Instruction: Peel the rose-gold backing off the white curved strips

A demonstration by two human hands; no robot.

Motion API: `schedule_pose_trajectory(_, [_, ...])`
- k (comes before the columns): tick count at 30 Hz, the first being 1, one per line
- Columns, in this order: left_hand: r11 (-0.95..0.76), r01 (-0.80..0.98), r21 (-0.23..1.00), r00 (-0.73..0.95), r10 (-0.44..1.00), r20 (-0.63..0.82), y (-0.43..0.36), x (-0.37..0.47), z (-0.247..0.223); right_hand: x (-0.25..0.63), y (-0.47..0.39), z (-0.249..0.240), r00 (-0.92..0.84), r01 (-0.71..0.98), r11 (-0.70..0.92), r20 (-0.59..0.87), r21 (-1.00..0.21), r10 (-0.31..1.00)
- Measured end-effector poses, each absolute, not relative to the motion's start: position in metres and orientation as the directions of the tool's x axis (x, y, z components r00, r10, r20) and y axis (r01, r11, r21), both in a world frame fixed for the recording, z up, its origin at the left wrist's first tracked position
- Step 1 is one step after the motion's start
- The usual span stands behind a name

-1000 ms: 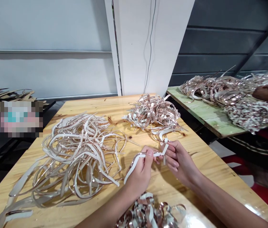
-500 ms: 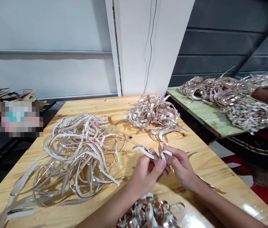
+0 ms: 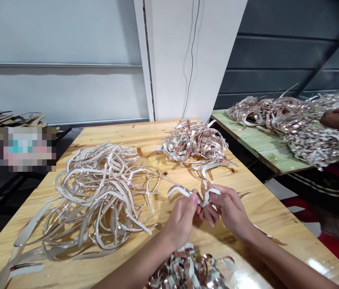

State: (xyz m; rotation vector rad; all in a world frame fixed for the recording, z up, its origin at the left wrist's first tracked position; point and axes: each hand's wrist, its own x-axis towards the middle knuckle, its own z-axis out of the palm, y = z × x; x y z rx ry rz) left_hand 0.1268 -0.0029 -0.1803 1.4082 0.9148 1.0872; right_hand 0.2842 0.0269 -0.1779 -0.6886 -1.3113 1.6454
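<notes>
Left hand (image 3: 183, 224) and right hand (image 3: 232, 208) have parted slightly since half a second ago, when their thumbs nearly met; the left thumb now sits farther back from the right one. Left fingers pinch a narrow white-and-copper strip (image 3: 177, 191) between thumb and forefinger. Right fingers are pressed together on its other portion, thumb inward, with a pale curl rising over the thumb. The strip's long axis runs roughly left to right, across the line of the forearms, and dips into a V in the gap between the hands. Its left end arches past the left thumb, free in the air. Whether it is one unbroken length through the gap is hidden by the fingers.

Just below, between the forearms, lies a heap of short curls (image 3: 187, 269), glossy copper and white, with neither hand touching it. A thin loose strip (image 3: 273, 239) lies beside the right forearm. To the left, a broad tangle of long strips (image 3: 97, 200) spreads over the pale wooden surface (image 3: 145, 134); the left hand is the nearer one to it. Straight ahead, beyond the fingers, sits a denser coppery pile (image 3: 196, 142). Farther right, well apart, another person's hand (image 3: 336, 118) is at a shiny pile (image 3: 319, 146) on a green surface (image 3: 265, 148).
</notes>
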Motion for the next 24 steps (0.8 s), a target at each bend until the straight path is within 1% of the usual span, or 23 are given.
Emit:
schedule_pose_trajectory(3, [-0.100,-0.006,0.995,0.179,0.979,0.100,-0.004,0.128,-0.183,0.284,0.026,-0.177,-0.451,-0.267,-0.035,0.093,-0.963,0.888])
schedule_pose_trajectory(4, [-0.095,-0.015,0.995,0.167,0.981,0.096,-0.004,0.128,-0.184,0.283,0.025,-0.177,-0.450,-0.258,-0.038,0.086,-0.965,0.889])
schedule_pose_trajectory(7, [-0.085,-0.078,0.993,0.220,0.970,0.100,-0.003,0.128,-0.189,0.282,0.025,-0.176,-0.415,-0.273,-0.060,0.062,-0.960,0.908])
schedule_pose_trajectory(11, [-0.096,-0.181,0.979,0.304,0.941,0.148,-0.001,0.129,-0.190,0.281,0.031,-0.178,-0.316,-0.361,-0.052,0.070,-0.931,0.946])
schedule_pose_trajectory(14, [-0.132,-0.180,0.975,0.324,0.928,0.186,-0.002,0.129,-0.188,0.282,0.034,-0.182,-0.255,-0.390,-0.009,0.098,-0.921,0.962])
schedule_pose_trajectory(16, [-0.161,-0.127,0.979,0.304,0.933,0.193,-0.003,0.129,-0.186,0.283,0.034,-0.183,-0.266,-0.362,0.014,0.118,-0.932,0.957])
schedule_pose_trajectory(19, [-0.156,-0.067,0.985,0.226,0.960,0.167,-0.003,0.129,-0.184,0.282,0.028,-0.181,-0.342,-0.307,0.035,0.144,-0.951,0.928])
schedule_pose_trajectory(22, [-0.096,-0.089,0.991,0.133,0.985,0.107,-0.003,0.130,-0.184,0.280,0.022,-0.177,-0.407,-0.259,0.041,0.148,-0.965,0.901])
schedule_pose_trajectory(24, [-0.084,-0.078,0.993,0.094,0.991,0.092,-0.002,0.130,-0.186,0.280,0.020,-0.175,-0.420,-0.241,0.042,0.143,-0.970,0.896])
